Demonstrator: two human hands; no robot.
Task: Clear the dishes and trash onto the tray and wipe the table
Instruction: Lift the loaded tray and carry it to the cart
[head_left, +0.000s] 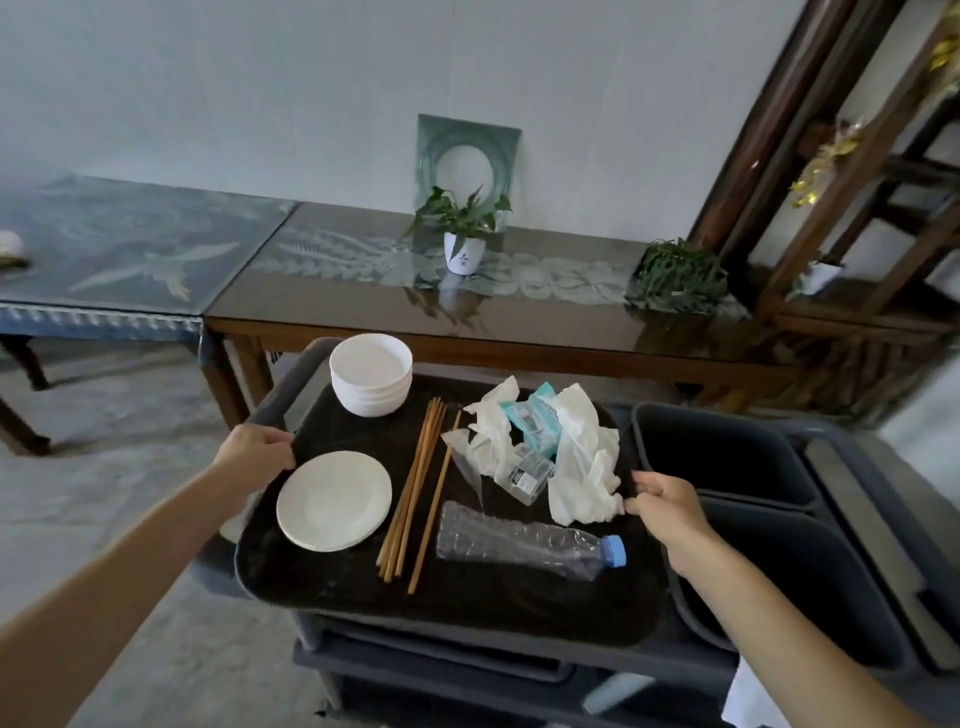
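- Gripping the black tray (332, 587) at both side rims, the person is keeping it over a grey service cart (519, 670).
- The left hand (254, 454) is curling closed around the tray's left edge, just above the stacked white plates (334, 500).
- The right hand (670, 501) is closing on the right edge, thumb on top, touching the crumpled white napkins (584, 457).
- A stack of white bowls (371, 373) is sitting upright in the tray's far left corner.
- Wooden chopsticks (415, 488) are lying in the middle, their long axis running from the near edge toward the far edge, leaning slightly right at the far end; one stick is lying a little apart on the right.
- A crushed clear plastic bottle (524, 543) is lying on its side across the near right part, long axis left to right, its blue cap (614, 551) pointing right toward the right hand.
- A teal wet-wipe packet (535, 421) and a small clear wrapper (530, 475) are nesting among the napkins.
- Grey bins (727, 457) are standing on the cart just right of the tray.
- A glossy wooden table (519, 322) is standing beyond, carrying a potted plant (464, 234) in a white pot.
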